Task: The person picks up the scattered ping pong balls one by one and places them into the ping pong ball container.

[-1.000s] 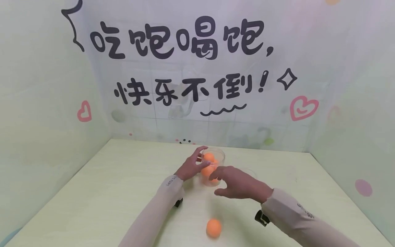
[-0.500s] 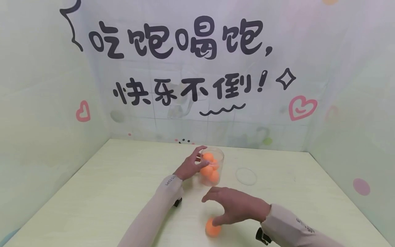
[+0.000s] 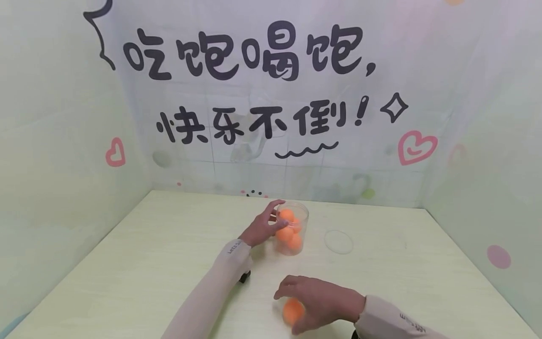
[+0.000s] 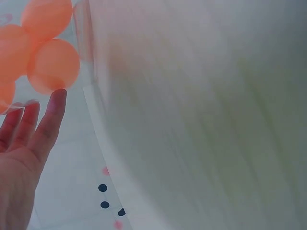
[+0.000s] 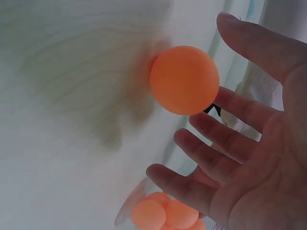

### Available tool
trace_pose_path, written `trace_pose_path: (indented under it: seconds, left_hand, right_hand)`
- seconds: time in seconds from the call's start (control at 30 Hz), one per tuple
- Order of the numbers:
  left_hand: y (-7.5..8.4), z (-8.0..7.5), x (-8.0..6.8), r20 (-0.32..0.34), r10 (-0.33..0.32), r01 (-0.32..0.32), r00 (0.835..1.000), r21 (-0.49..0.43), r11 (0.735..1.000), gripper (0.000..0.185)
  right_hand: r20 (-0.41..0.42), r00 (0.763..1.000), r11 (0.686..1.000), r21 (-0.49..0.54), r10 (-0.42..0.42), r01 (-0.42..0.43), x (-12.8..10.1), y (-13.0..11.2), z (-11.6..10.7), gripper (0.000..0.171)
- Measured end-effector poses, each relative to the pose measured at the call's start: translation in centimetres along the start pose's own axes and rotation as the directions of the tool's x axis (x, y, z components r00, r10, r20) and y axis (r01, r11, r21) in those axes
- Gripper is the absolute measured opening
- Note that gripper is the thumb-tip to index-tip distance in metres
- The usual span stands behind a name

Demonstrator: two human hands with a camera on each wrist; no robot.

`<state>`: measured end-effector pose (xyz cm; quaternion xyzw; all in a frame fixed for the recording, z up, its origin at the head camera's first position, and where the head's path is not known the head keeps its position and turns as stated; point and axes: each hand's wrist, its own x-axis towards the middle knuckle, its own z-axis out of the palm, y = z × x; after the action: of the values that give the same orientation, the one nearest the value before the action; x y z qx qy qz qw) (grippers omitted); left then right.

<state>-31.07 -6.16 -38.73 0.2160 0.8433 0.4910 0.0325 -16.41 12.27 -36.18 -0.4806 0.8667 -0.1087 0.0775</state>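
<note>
A clear plastic jar (image 3: 304,217) holding several orange ping-pong balls (image 3: 286,233) stands upright near the back of the table. My left hand (image 3: 259,230) holds it from the left, thumb on the near side and fingers behind. In the left wrist view, its fingertips meet the jar's wall just under the balls (image 4: 53,66). At the front, a single ping-pong ball (image 3: 293,310) lies on the table. My right hand (image 3: 323,300) is spread around it, and the right wrist view shows the thumb well apart from that ball (image 5: 184,80), with fingers extended beside it.
A thin, clear, round lid-like piece (image 3: 352,243) lies flat to the right of the jar. The pale table (image 3: 139,263) is enclosed by printed sheets, the back one (image 3: 237,174) close behind the jar.
My right hand has moved from beside the jar toward the front, down to the loose ball, uncovering the round clear piece. The left hand and jar have stayed put.
</note>
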Motion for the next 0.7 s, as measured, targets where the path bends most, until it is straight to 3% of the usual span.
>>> trace_pose_path:
  seconds: [0.47,0.7]
  left_hand:
    - [0.0,0.2,0.2,-0.010,0.019,-0.019,1.000,0.009,1.000,0.059]
    - [-0.1,0.2,0.3,-0.005,0.017,-0.017,1.000,-0.002,1.000,0.062]
  right_hand:
    - [0.044,0.999,0.999,0.044,-0.015,0.013,-0.1,0.4,1.2,0.054]
    - [0.065,0.997,0.996,0.077,-0.038,0.033,0.0,1.0,1.3,0.034]
